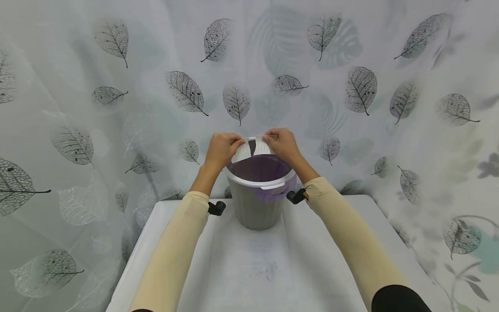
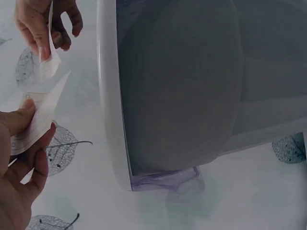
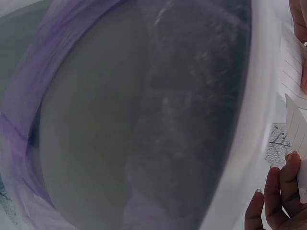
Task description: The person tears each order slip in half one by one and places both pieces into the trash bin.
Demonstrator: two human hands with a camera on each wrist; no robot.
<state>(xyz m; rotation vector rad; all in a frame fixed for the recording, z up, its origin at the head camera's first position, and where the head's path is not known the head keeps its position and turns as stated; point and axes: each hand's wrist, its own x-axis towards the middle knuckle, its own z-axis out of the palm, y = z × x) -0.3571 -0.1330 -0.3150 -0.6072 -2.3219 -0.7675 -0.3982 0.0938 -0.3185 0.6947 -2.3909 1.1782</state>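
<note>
My left hand (image 1: 221, 151) pinches a piece of lined white paper (image 1: 242, 153) between thumb and fingers. A second lined paper piece (image 1: 263, 147) is pinched by my right hand (image 1: 285, 145), with a narrow gap between the two pieces. Both hands are above the far side of a grey bin (image 1: 255, 210) with a white rim (image 1: 249, 182). In the left wrist view the left paper piece (image 2: 42, 115) bends upward, its edge close to the right piece (image 2: 50, 66). A thin purple bag (image 1: 273, 193) lines the bin and folds over its rim.
The bin stands on a table with a white cover (image 1: 253, 264), near its far edge. Behind hangs a pale curtain (image 1: 265, 104) printed with leaves. Black camera mounts (image 1: 216, 208) sit at both wrists, close to the bin's sides.
</note>
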